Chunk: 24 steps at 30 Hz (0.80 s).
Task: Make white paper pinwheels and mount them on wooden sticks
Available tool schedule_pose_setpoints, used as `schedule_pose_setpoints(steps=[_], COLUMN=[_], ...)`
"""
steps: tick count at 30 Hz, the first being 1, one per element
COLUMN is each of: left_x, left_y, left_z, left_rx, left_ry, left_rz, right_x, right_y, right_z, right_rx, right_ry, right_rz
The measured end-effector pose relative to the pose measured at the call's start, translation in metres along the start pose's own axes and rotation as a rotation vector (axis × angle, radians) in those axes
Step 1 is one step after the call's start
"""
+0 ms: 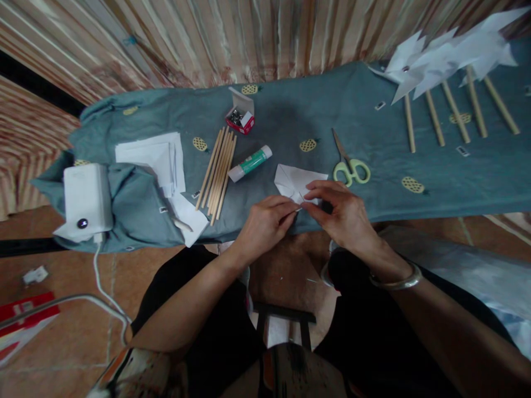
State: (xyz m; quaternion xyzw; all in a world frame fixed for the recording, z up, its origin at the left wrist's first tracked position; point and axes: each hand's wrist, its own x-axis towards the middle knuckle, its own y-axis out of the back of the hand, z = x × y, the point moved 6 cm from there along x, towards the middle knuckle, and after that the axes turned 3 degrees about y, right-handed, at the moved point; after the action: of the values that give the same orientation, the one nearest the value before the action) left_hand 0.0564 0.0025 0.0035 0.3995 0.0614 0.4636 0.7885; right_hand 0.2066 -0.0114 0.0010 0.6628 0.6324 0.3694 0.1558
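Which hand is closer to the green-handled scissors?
The right. The right hand is just below the scissors in the picture; the left hand is farther away, lower and to their left.

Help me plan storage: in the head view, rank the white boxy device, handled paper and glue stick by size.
1. White boxy device
2. Handled paper, though partly hidden
3. Glue stick
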Motion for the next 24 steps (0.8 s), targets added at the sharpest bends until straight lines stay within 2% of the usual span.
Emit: schedule_pose_setpoints(steps=[12, 24], left_x=[0.0054, 0.0078], left_y=[0.0011, -0.0002], left_z=[-0.0024, -0.0041], left_rx=[-0.06, -0.072], left_ry=[0.088, 0.103], left_rz=[-0.023, -0.066], right_x=[-0.0012, 0.001], right_y=[0.0005, -0.0018], right_z=[-0.0051, -0.0066], right_rx=[-0.031, -0.067], right_ry=[0.045, 0.116], right_rz=[0.005, 0.008])
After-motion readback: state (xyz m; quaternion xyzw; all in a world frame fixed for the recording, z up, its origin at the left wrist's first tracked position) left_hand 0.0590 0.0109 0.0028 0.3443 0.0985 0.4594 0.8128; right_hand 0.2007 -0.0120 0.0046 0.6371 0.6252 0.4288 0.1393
